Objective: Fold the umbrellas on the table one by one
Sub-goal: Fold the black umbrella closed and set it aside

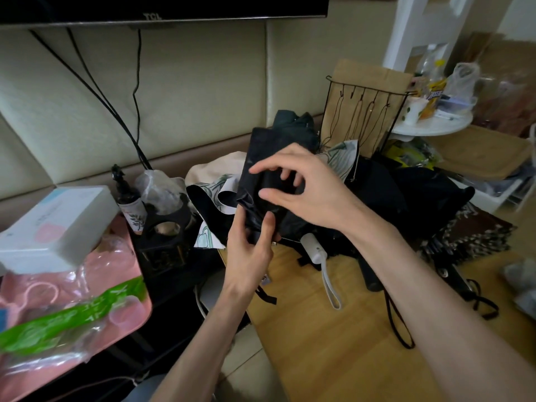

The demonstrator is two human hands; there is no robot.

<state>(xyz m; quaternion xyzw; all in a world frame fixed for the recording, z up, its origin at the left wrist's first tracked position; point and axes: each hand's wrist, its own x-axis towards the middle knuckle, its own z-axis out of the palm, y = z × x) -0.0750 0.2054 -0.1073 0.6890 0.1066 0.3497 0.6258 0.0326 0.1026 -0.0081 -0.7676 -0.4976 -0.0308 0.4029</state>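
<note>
HEAD-CAM VIEW: One wide-angle camera, worn on the person's head, supplies the only view. It looks forward and down from close above the wooden desk (pixel 333 343), which fills the near right of the frame. Both forearms enter from the near edge and converge at mid-frame. There the left grip (pixel 249 250) and right grip (pixel 307 187) meet on a black umbrella (pixel 261 152) close to the lens. A padded wall (pixel 188 97) closes the far side, and the lower edge of a television (pixel 162 7) runs along the top left. Straight lines bow toward the frame's edges.
</note>
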